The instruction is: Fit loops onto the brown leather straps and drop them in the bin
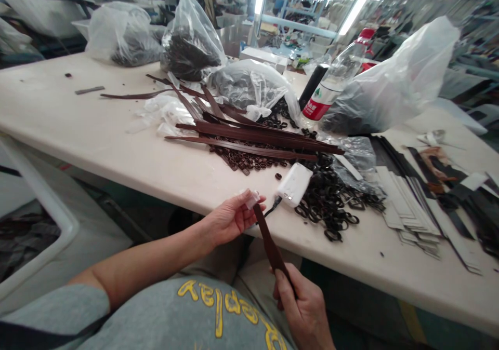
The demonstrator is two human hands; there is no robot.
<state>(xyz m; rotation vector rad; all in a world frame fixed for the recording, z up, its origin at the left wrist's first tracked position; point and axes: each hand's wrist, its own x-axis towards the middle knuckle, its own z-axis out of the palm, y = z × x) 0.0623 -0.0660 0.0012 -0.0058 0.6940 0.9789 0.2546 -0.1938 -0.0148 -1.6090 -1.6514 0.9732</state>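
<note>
My right hand [304, 306] is closed around one end of a dark brown strap [272, 246], which slants up and away from it over my lap. At the strap's far end my left hand [230, 220] pinches a small clear plastic piece [252, 200]. Whether that piece wraps the strap's tip or lies against it, I cannot tell. Just beyond my hands, a white power bank [295, 184] with a black cable [273, 206] rests on the table, beside a heap of small black loops [331, 199]. More brown straps [249, 137] lie across a pile of small brown loops [244, 158].
Along the back of the table [128, 152] stand plastic bags of dark pieces [191, 43] and a tilted bottle with a red label [323, 101]. Grey-white strips [401, 199] and black straps lie at the right. A white bin [70, 225] stands at the left.
</note>
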